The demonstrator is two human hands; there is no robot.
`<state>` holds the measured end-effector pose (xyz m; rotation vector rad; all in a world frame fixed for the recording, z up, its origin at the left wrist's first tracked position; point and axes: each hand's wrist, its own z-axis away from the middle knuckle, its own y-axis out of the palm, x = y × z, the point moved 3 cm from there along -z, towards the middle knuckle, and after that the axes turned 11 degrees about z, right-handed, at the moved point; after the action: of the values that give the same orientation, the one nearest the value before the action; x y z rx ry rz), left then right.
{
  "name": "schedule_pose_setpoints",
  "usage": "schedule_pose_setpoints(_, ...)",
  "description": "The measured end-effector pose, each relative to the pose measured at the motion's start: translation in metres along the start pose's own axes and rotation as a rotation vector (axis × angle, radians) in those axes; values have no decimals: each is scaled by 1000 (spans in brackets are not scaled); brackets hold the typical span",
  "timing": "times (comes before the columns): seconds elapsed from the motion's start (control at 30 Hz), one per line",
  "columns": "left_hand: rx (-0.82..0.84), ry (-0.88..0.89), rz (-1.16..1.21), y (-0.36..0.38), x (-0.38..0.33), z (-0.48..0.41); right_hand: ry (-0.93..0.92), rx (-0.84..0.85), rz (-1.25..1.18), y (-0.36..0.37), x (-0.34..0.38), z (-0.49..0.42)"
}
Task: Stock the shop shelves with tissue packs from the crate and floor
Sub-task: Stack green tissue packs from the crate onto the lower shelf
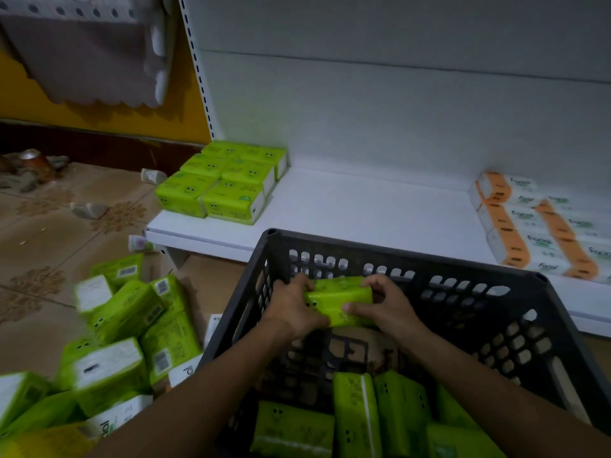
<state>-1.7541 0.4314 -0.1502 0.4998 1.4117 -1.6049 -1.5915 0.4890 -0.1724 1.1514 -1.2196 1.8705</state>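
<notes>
Hands: the left hand (294, 309) and the right hand (383, 305) are both down inside the crate (396, 252), each curled round one end of the held packs (340, 299), thumbs on the near face
Held packs: green, what looks like two pressed together, lifted off the crate floor close to its far wall
Other stock: more green crate packs (353, 421) lie against its near side, and a loose heap of floor packs (112, 342) sits on the tiles to the left
Shelf: the white shelf (363, 206) just beyond the crate carries a neat green block (228, 183) at its left end and orange packs (535, 226) at the right, the two groups well apart
Step in hand, as I read it: lifting the pair out to go on the shelf
Doing it well: squeeze evenly from both ends so the two ride square, clear the crate's far rim before going forward, then set them flush against the right side of the green block, faces matching
Watch for: the soft wrapping could let one pack slide out if either hand eases
</notes>
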Motion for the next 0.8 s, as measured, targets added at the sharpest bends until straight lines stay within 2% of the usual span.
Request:
schedule_pose_setpoints(0.17, -55, 272, -24, -34, -36, 20, -211, -114, 123, -18, 37, 23)
schedule_pose_setpoints(0.3, -207, 405, 39, -68, -66, 20, -408, -227, 134, -30, 90, 19)
schedule_pose_setpoints(0.4, -304, 495, 87, -92, -80, 13, -529, -225, 179, -33, 124, 7)
schedule_pose_setpoints(0.5, -357, 562, 134, -110, -82, 4, -507, -182, 251, -26, 142, -10)
schedule_pose_setpoints(0.63, -356, 620, 52, -129, -74, -11, -477, -144, 387, -10, 151, -30)
schedule_pose_setpoints(0.8, -369, 687, 30, -148, -58, -31, -440, -181, 380, 5, 160, -61)
